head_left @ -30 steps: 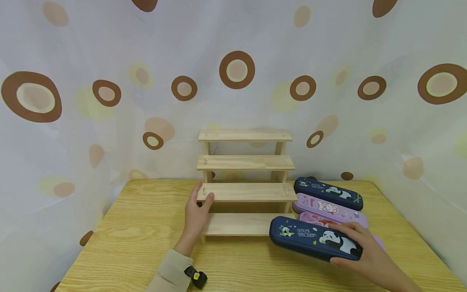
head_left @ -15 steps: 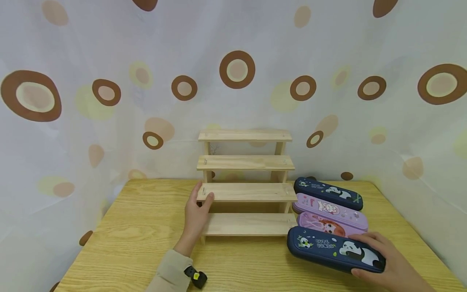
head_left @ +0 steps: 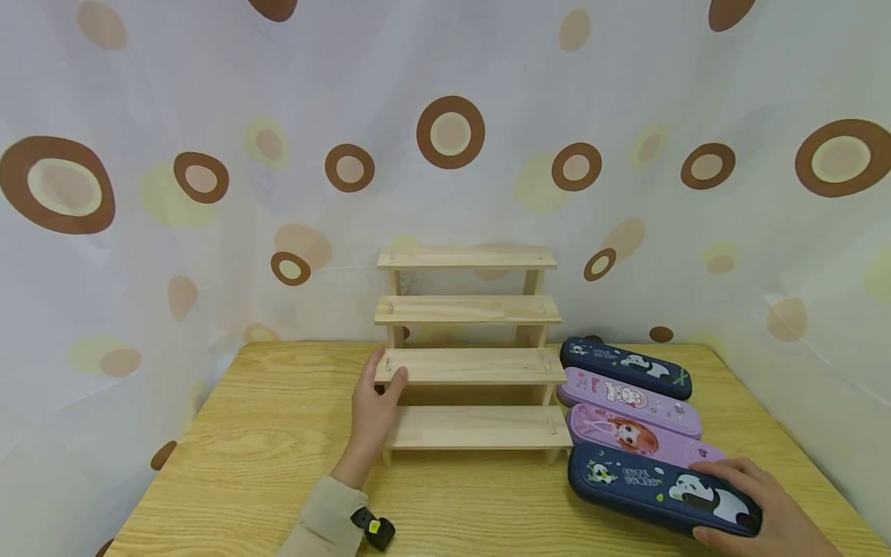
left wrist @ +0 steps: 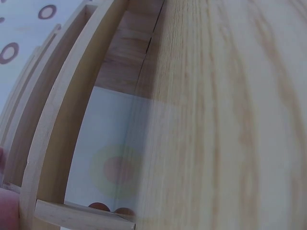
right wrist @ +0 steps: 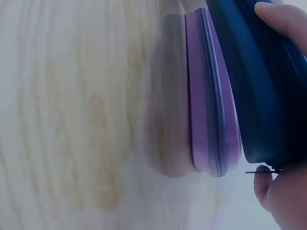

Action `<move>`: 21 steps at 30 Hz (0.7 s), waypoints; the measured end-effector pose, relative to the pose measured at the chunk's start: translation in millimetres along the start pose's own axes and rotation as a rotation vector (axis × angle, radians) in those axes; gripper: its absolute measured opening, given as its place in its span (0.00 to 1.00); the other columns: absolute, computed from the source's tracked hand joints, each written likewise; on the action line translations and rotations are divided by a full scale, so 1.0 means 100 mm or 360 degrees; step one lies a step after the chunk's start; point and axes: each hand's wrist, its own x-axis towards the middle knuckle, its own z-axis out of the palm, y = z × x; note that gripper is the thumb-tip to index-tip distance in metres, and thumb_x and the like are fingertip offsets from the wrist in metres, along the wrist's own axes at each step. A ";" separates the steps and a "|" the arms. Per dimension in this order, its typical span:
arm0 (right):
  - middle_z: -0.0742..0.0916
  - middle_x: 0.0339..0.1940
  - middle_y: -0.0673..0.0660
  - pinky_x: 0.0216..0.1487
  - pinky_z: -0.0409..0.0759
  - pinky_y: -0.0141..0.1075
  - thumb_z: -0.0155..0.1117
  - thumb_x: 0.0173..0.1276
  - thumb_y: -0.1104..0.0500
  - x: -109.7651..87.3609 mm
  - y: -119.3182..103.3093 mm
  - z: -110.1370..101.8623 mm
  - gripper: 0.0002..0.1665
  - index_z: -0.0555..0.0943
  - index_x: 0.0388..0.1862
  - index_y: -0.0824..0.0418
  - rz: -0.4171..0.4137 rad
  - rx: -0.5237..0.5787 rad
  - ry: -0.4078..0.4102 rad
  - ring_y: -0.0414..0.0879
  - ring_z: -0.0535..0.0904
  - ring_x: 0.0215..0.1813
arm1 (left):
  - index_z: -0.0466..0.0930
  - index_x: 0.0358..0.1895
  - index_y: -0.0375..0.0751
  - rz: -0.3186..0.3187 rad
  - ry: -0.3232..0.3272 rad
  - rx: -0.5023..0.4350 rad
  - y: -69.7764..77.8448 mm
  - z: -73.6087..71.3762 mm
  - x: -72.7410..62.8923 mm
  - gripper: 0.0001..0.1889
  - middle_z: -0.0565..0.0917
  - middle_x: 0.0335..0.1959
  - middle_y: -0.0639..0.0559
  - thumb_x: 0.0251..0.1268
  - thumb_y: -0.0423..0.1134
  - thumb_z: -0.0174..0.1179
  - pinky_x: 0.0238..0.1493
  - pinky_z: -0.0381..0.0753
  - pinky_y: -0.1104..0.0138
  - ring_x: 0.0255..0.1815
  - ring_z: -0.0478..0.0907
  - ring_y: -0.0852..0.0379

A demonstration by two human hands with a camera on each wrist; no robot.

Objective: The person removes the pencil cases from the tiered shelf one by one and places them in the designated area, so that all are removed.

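My left hand [head_left: 376,406] grips the left end of a wooden step shelf [head_left: 473,365], at the second tier from the bottom. Its thumb lies on the board; the other fingers are partly hidden. In the left wrist view only a bit of that hand shows beside the shelf's boards [left wrist: 72,91]. My right hand [head_left: 748,503] holds a navy pencil case [head_left: 647,486] with a panda print by its right end. In the right wrist view this zippered navy case [right wrist: 254,86] is tilted above the table, nearer than a purple pencil case [right wrist: 206,100].
Right of the shelf lie a purple pencil case [head_left: 612,433] with a red-haired girl, a lilac pencil case [head_left: 633,402] with a cartoon figure, and another navy panda pencil case [head_left: 626,367]. A patterned curtain [head_left: 452,209] hangs behind the wooden table [head_left: 278,433].
My right hand has carried the navy pencil case rightward and toward me, away from the bottom step, uncovering more of the purple case. My left hand stays on the shelf.
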 end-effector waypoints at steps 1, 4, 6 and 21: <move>0.72 0.57 0.67 0.40 0.81 0.52 0.73 0.58 0.39 0.00 0.01 0.01 0.45 0.70 0.69 0.59 0.0005 -0.0013 0.0008 0.63 0.70 0.50 | 0.55 0.77 0.39 -0.0004 0.0002 -0.0002 -0.04 0.00 0.02 0.32 0.55 0.78 0.41 0.76 0.41 0.55 0.73 0.51 0.43 0.78 0.46 0.42; 0.72 0.57 0.68 0.39 0.80 0.53 0.73 0.58 0.38 0.01 0.02 0.04 0.46 0.71 0.69 0.59 0.0020 -0.0044 0.0035 0.64 0.69 0.50 | 0.55 0.78 0.42 0.0002 0.0011 -0.0013 -0.18 0.01 0.09 0.33 0.54 0.78 0.44 0.75 0.44 0.56 0.74 0.50 0.43 0.78 0.46 0.43; 0.72 0.57 0.68 0.39 0.79 0.53 0.73 0.57 0.37 0.01 0.03 0.07 0.46 0.72 0.68 0.58 0.0022 -0.0061 0.0060 0.65 0.67 0.51 | 0.55 0.78 0.45 0.0015 0.0020 -0.0012 -0.29 0.02 0.13 0.34 0.54 0.78 0.46 0.75 0.46 0.56 0.74 0.50 0.44 0.78 0.45 0.45; 0.77 0.51 0.61 0.35 0.77 0.58 0.75 0.50 0.34 0.07 0.09 0.20 0.44 0.78 0.61 0.57 -0.0114 -0.0314 0.0166 0.62 0.69 0.49 | 0.57 0.77 0.54 0.0035 0.0035 0.0011 -0.40 0.03 0.15 0.34 0.56 0.78 0.54 0.72 0.54 0.57 0.74 0.53 0.47 0.78 0.47 0.51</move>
